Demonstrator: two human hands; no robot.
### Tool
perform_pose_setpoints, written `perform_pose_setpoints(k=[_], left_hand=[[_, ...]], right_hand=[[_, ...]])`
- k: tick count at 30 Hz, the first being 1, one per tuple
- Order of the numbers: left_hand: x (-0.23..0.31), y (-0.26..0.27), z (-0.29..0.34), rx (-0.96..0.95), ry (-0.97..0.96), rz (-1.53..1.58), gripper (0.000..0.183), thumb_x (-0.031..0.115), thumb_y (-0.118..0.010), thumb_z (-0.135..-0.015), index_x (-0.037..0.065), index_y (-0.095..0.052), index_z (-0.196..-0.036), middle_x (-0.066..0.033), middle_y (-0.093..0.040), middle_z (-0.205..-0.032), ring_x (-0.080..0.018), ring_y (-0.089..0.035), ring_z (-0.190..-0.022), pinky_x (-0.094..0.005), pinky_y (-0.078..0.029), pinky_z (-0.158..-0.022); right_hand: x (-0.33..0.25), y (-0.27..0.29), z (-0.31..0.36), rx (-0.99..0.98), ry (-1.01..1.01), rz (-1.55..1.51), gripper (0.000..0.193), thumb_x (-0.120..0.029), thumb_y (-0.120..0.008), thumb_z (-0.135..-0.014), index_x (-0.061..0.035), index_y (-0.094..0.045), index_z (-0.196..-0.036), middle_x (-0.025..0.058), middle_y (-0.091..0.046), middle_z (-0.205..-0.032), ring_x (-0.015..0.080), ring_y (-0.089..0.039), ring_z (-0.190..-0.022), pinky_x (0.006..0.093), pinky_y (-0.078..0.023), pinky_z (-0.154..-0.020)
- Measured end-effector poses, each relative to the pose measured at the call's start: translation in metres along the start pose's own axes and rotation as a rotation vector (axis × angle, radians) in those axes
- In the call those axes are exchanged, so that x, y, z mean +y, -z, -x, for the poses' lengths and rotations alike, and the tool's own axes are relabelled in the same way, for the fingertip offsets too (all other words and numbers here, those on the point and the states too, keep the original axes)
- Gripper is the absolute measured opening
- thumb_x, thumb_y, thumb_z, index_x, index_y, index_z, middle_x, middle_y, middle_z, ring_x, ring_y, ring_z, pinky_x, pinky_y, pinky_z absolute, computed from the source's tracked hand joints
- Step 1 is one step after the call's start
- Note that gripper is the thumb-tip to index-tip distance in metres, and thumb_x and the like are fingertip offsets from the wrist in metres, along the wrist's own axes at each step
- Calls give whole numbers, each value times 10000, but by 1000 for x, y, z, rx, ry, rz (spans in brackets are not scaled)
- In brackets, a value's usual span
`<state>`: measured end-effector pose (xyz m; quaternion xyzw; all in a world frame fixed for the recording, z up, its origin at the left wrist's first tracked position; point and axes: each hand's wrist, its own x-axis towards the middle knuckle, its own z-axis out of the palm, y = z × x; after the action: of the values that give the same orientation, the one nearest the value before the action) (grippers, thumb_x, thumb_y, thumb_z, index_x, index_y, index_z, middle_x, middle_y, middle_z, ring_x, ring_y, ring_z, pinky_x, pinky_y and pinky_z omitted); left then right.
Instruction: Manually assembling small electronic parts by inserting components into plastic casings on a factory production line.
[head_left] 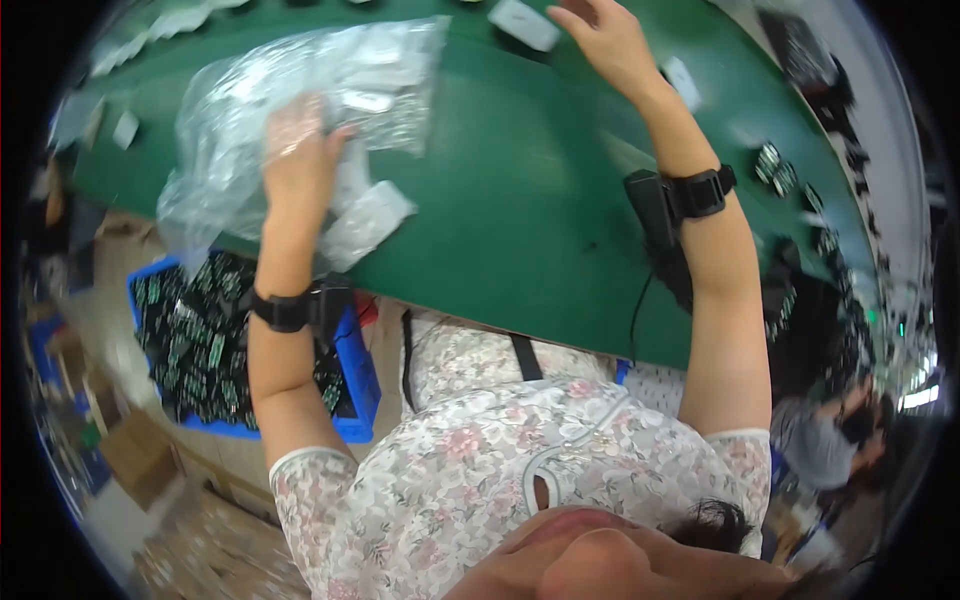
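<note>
A large clear plastic bag (235,110) lies at the left of the green table, with several white pieces (368,100) showing through its film. My left hand (300,150) rests flat among the film, fingers stretched forward and thumb apart; plastic partly covers the fingers. Beside that wrist is a smaller clear packet (372,220) with something pale inside. At the far edge of the view, my right hand (605,45) reaches out with thumb and fingers apart, holding nothing visible. Just left of it sits a white box (525,25), apart from the hand.
The green table (500,200) curves across the view. A blue crate (360,385) full of dark green circuit boards (205,345) stands below its left edge. More small boards (785,178) line the right side, near a dark bag (800,330). Another person (825,440) is at far right.
</note>
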<state>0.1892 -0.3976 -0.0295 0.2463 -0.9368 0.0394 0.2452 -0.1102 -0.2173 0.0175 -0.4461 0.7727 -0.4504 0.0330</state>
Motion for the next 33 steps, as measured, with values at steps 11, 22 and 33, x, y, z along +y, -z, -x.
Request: perform_pose_setpoints(k=[11, 22, 33], left_hand=[[12, 35, 14, -119, 6, -127, 250, 168, -548, -923, 45, -634, -1123, -131, -653, -1047, -299, -602, -927, -360, -477, -804], [151, 38, 4, -217, 154, 1094, 170, 36, -535, -930, -22, -624, -1063, -79, -640, -783, -94, -600, -594, -217, -462, -501], [205, -5, -8, -615, 195, 1478, 146, 42, -540, -915, 16, -653, -1003, -64, -614, -789, -98, -594, -528, -211, -453, -452]], right_hand=[[-6, 146, 140, 93, -200, 285, 180, -137, -645, -859, -39, -662, -1008, 8, -664, -970, 94, -577, -837, 240, -451, -738], [21, 84, 172, -231, -317, 488, 188, -177, -705, -773, -11, -615, -774, 106, -632, -784, 266, -598, -708, 358, -481, -656], [21, 71, 171, -394, -260, 543, 96, -95, -638, -766, -8, -598, -770, 140, -632, -783, 305, -603, -715, 384, -496, -682]])
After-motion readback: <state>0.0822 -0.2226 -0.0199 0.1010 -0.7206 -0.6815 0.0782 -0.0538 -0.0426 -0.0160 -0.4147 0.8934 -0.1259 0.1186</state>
